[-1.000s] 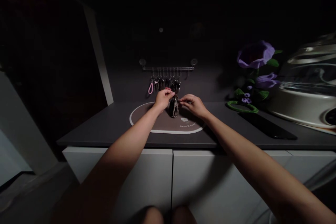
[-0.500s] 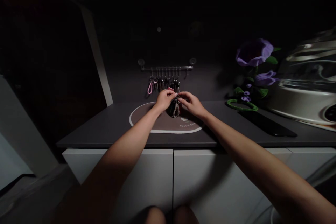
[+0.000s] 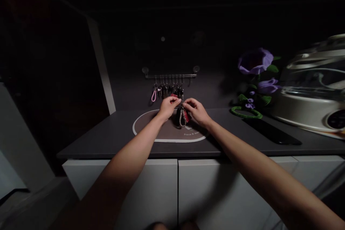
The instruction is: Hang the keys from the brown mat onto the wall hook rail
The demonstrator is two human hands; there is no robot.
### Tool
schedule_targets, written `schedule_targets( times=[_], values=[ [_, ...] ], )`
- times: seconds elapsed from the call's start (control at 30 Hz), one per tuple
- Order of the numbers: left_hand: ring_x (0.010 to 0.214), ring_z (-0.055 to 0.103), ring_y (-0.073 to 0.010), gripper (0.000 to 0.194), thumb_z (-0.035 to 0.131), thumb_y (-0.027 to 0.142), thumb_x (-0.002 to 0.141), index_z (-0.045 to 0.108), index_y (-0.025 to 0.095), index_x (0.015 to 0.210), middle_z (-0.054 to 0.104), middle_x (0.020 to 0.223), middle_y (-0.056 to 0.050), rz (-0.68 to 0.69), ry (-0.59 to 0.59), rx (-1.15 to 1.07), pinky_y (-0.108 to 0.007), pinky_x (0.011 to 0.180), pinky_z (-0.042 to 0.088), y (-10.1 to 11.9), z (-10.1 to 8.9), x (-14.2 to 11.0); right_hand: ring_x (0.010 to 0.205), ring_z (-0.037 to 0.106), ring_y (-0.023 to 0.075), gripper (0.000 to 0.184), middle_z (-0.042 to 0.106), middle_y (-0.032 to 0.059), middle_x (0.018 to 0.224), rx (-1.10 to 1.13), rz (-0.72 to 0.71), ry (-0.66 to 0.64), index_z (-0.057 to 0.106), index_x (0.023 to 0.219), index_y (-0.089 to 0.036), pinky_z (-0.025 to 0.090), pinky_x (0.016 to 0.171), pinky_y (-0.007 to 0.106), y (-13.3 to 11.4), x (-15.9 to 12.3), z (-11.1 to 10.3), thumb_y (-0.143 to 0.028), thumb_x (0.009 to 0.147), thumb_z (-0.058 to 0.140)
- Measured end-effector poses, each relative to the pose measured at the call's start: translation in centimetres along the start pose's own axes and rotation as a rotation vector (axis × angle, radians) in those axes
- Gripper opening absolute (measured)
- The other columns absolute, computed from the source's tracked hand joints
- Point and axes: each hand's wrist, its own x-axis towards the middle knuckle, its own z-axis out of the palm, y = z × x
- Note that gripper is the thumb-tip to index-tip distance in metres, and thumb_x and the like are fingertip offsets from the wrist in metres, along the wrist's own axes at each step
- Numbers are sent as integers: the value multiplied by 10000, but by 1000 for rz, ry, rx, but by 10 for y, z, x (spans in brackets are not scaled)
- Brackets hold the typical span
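Grey wall [image 3: 126,93]: far side, mostly in shadow.
White cabinet doors [image 3: 151,183]: near side, under the counter's front edge.
Dark counter [image 3: 91,133]: runs left to right across the middle.
Clear-topped appliance [image 3: 309,104]: far right on the counter, pale base.
Brown mat [image 3: 147,129]: pale-rimmed, on the counter, beneath the hands.
Purple flower [image 3: 256,61]: right, left of the appliance, above a green ring [image 3: 234,113].
Black flat slab [image 3: 272,131]: right, lying nearer than the green ring.
Clear hook rail [image 3: 172,76]: on the wall, far side of the hands, hung with a row of keys [image 3: 165,90].
Left hand [image 3: 167,108]: thumb and fingers pinched together at the top of the key bunch, from the left.
Right hand [image 3: 198,112]: pinched at the same top, from the right; the fingertips nearly meet.
Key bunch [image 3: 182,119]: between the hands, hanging below both sets of fingertips, long axis roughly upright, neither hand clearly nearer; which part each grips is too small to tell.
Red piece [image 3: 188,116]: on the bunch's right side.
Pink loop [image 3: 153,95]: left end of the row.
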Motion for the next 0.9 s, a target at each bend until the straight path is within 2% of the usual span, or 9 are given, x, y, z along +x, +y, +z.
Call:
schedule_targets(
  times=[0.2, 0.37, 0.6, 0.9],
  values=[
    [692, 510, -113, 218, 568, 308, 735, 641, 118, 814, 602, 744, -31, 51, -1, 43, -237, 687, 403, -3, -2, 2, 552, 442, 84, 278, 516, -32, 657, -13, 23, 27, 539, 798, -187, 368, 509, 209, 3, 4, -2, -451, 715, 559],
    [676, 514, -106, 210, 467, 180, 779, 637, 132, 893, 578, 764, -39, 35, 46, 137, -226, 649, 415, -14, -6, 5, 508, 456, 89, 253, 511, -34, 609, -34, 51, 80, 524, 785, -198, 380, 464, 213, 1, 15, -9, -437, 707, 556],
    [646, 533, -80, 257, 410, 89, 766, 610, 130, 922, 598, 969, -85, -44, 64, 104, -212, 597, 435, -28, -13, 8, 421, 420, 87, 211, 481, -47, 554, -18, 102, 244, 492, 756, -213, 355, 402, 226, -1, 54, -20, -403, 691, 555],
    [591, 530, -75, 215, 439, 82, 741, 620, 135, 844, 615, 840, -53, -3, 80, 146, -226, 636, 447, -35, -12, 6, 433, 410, 90, 148, 468, -40, 554, -141, 105, 421, 518, 766, -193, 366, 432, 237, 14, 107, -24, -326, 703, 500]
  ],
)
